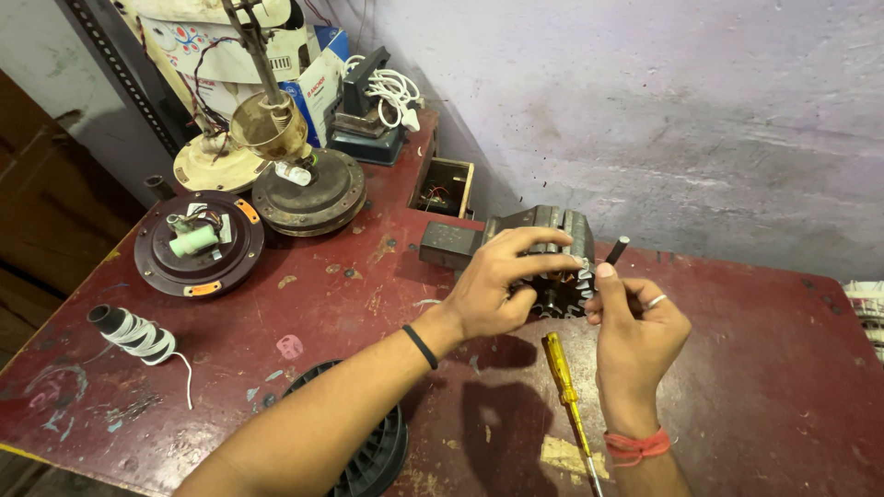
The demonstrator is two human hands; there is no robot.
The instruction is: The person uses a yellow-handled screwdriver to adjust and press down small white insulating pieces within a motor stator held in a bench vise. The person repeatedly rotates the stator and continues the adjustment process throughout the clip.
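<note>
Two bare hands work over a worn dark-red bench. Nearest the camera, a black ribbed round casing sits at the bench's front edge, under the left forearm. Just right of it lies a yellow-handled screwdriver, between the two wrists. The right hand, with a ring on one finger and a red thread at the wrist, has its fingers closed around a thin dark rod whose tip sticks up above the thumb. The left hand, a black band on its wrist, spreads its fingers over the top and front of a grey toothed metal motor core, gripping it; the core stands on the bench just beside the right hand. Off to the left lies a roll of white tape on a dark tube. Farther back rest a round dark motor disc with a green cylinder and a rusty round housing. Beyond them are a small open wooden box and a coiled white cable against the wall.
</note>
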